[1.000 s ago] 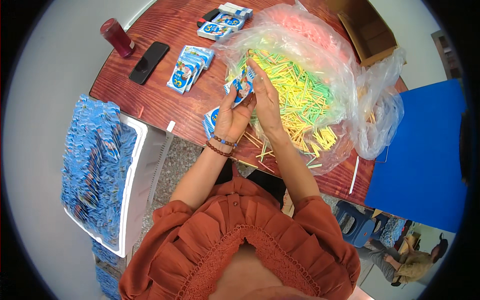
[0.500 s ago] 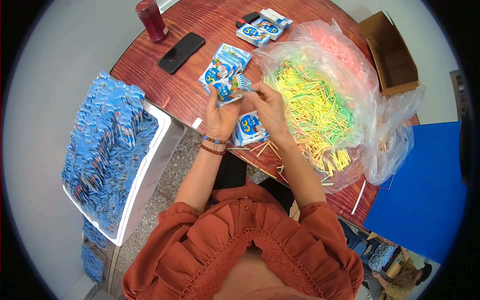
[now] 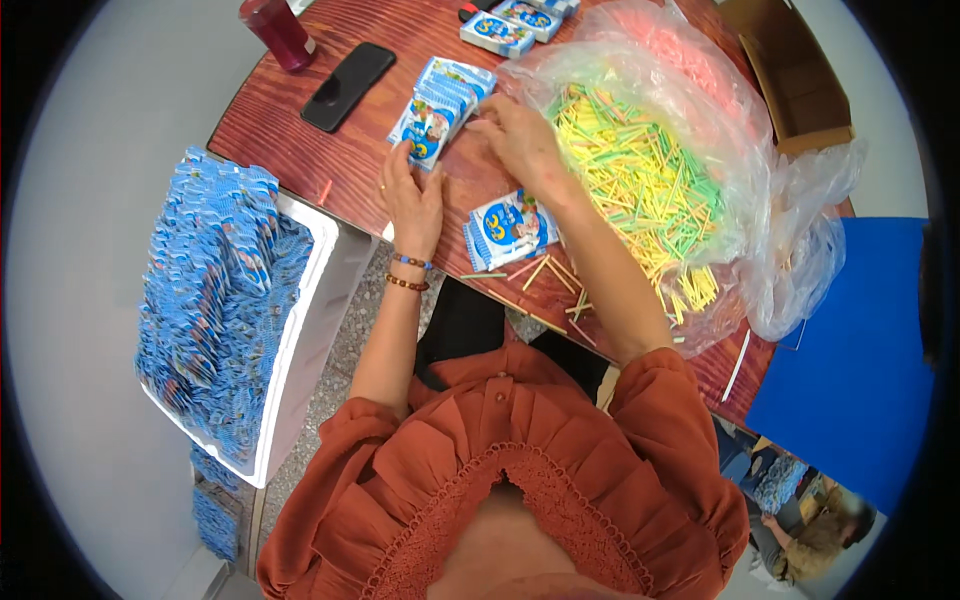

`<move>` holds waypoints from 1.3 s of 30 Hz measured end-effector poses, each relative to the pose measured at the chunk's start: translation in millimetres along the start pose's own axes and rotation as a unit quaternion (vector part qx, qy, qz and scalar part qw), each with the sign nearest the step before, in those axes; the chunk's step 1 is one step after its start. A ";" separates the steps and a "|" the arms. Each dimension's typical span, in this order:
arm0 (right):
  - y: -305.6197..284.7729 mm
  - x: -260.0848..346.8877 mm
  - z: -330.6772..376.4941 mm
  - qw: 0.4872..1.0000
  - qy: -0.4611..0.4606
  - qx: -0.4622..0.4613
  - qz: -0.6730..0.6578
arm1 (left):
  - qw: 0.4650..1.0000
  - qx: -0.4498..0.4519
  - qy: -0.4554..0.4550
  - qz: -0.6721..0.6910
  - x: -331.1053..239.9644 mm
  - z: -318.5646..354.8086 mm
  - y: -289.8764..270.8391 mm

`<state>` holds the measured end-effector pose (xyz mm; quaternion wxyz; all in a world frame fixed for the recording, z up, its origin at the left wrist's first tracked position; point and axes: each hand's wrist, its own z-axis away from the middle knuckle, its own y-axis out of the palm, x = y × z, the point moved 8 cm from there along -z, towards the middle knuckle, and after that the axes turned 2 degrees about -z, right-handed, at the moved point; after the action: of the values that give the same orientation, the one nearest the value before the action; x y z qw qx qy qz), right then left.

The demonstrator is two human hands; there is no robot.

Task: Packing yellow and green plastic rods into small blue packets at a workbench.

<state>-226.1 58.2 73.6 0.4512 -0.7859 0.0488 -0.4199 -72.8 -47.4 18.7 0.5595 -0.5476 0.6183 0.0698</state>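
Note:
Small blue-and-white sachets lie in an overlapping pile on the red-brown wooden table. My left hand, with beaded bracelets at the wrist, touches the pile's near end with its fingertips, thumb and fingers apart. At the pile's right side, my right hand is open, fingers bent and thumb apart, with nothing visible in it. A second small stack of sachets sits nearer me, between my forearms. Right of my right hand, a clear plastic bag spreads open around many thin yellow, green and pink sticks.
A white foam box full of sachets stands at the left. Farther back are a black phone, a red jar and small boxes. A cardboard box and blue panel are right. Another person sits lower right.
The sachet that was held up between my hands now lies on the pile. My left hand has lowered onto its near end, and my right hand has drawn away from the sachet.

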 end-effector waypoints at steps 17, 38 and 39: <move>-50.1 -54.0 114.4 0.992 0.083 0.057 -0.081 | 0.973 0.091 0.183 -0.106 -66.2 33.2 26.6; -83.3 -49.2 136.1 0.939 0.082 -0.067 -0.327 | 0.963 0.128 0.103 0.213 -121.8 35.1 32.0; -82.3 -50.4 136.5 0.939 0.083 -0.070 -0.327 | 0.967 0.057 0.166 0.187 -131.7 36.3 22.2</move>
<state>-187.3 220.8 71.4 0.2273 -0.7506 -0.1445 -0.6034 -96.9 65.6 94.9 0.4563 -0.3938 0.7966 0.0459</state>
